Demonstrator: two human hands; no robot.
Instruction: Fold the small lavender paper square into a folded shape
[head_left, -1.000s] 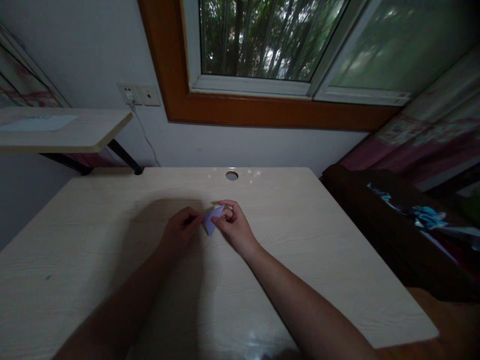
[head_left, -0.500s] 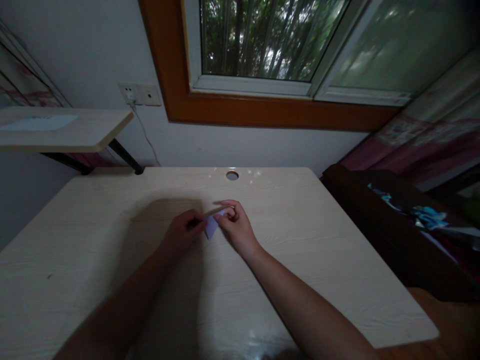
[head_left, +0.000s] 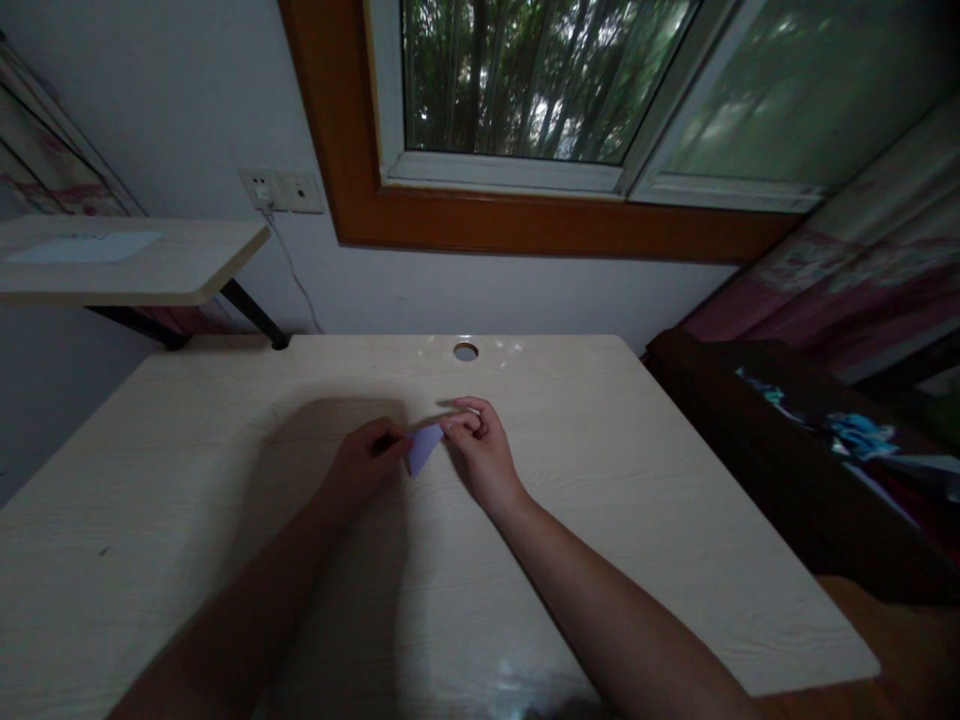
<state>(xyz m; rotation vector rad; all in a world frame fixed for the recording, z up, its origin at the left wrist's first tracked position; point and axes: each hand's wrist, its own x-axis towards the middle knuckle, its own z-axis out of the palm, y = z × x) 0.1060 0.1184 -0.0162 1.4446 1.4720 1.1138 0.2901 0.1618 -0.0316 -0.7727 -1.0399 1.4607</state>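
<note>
Between my hands is a small folded piece of purple paper (head_left: 424, 447), roughly triangular, just above or on the pale wooden desk (head_left: 600, 500); I cannot tell which. My left hand (head_left: 367, 460) pinches its left edge between thumb and fingers. On the other side, my right hand (head_left: 480, 445) pinches the upper right corner, with the index finger stretched out beyond it. Fingertips cover both ends of the paper.
A round cable hole (head_left: 466, 352) lies near the desk's back edge. A raised shelf (head_left: 217, 245) with a paper sheet (head_left: 86, 247) stands at the left. Beyond the desk's right edge is a dark wooden piece of furniture (head_left: 750, 440) with items on it.
My right hand has slid slightly to the right along the paper, uncovering more of its face. My left hand stays where it was, still pinching.
</note>
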